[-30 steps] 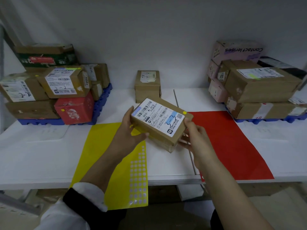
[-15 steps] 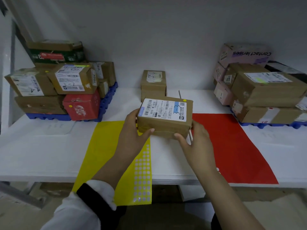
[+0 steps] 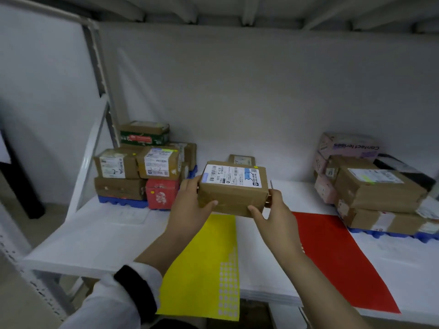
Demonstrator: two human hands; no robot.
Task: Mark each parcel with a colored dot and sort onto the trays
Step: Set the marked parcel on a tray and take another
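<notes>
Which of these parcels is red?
The red parcel, bottom front on the left-hand blue tray; the boxes beside and above it are brown.

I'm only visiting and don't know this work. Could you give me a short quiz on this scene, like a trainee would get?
1. True or false: the left hand and the right hand both grip the parcel.
2. What colour is the dot on the parcel's top far corner? A red, B yellow, C green.
3. Fill in: the red box sits to the parcel's ___ side.

Key: 1 true; 2 B; 3 left.
</notes>
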